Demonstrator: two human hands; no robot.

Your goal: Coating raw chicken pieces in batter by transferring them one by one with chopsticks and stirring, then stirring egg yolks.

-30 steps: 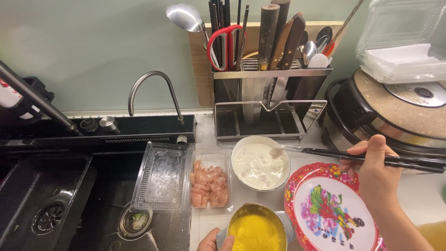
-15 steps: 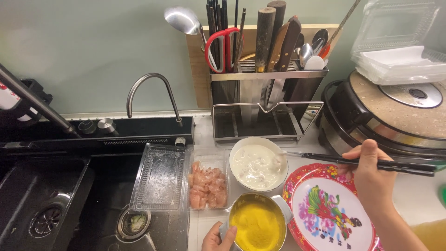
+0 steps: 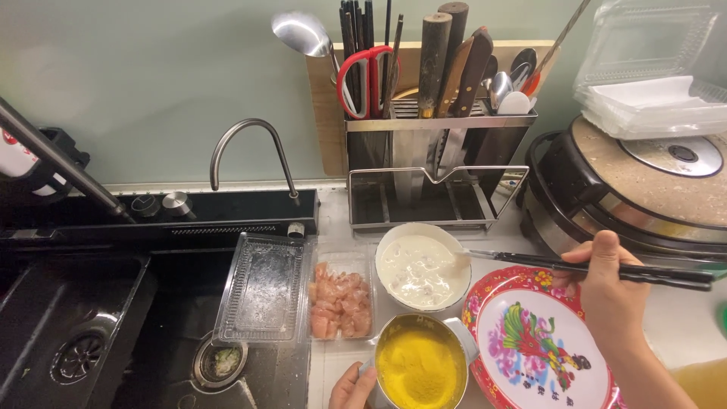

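Right hand (image 3: 606,291) gripping chopsticks (image 3: 591,266) lying level, tips leftward in batter bowl (image 3: 422,270), left hand (image 3: 352,388) clasping yellow-crumb cup (image 3: 420,365)

Bright, even light; sharp focus, edges slightly bowed.

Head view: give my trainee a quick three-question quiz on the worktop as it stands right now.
1. True or false: the tips of the chopsticks are in the white bowl of pale batter.
2. What does the left hand touch?
A. the metal cup of yellow powder
B. the patterned plate
C. the tap
3. Fill in: the tray of raw meat pieces lies between the clear lid and the ____.

Key: 1 true; 2 A; 3 white bowl. The right hand holds the chopsticks.
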